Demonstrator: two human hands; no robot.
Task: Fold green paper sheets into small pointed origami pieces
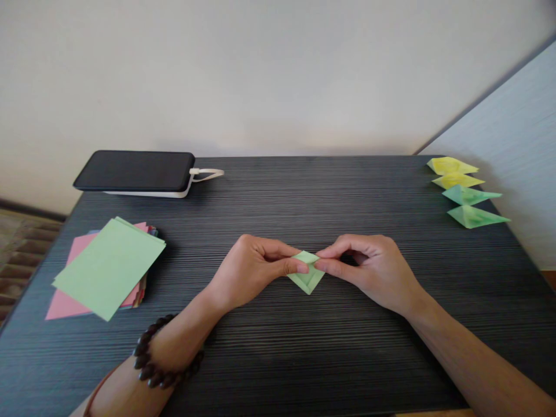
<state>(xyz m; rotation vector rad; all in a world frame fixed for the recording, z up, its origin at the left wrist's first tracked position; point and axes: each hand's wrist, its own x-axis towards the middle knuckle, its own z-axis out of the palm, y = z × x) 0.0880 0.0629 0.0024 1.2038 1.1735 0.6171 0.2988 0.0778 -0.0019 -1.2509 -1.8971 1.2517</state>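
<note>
At the left end of the dark, fine-striped desk (278, 359), a fanned stack of coloured paper has a pale green sheet (110, 269) uppermost, set askew over pink paper (65, 304), with edges of other colours below. Behind it, near the wall, a black, flat, phone-like device (134, 171) rests on something white, a short white cable (211, 173) looping from its right end. Nearer the front, a bracelet of dark beads (147, 359) circles the left wrist. The left hand (249, 272) has its grip clamped on the folded green paper (308, 285), thumb across the face. This paper is between the hands, over the middle of the desk: a small, pale green diamond, one point towards the person, a flap at the top and narrow bands along the lower edges framing an inner panel. The right hand (376, 266) has its grip pinched on the right corner. At the far right, pointed folded pieces line up, yellow ones (454, 167) behind and green ones (475, 218) in front.
</note>
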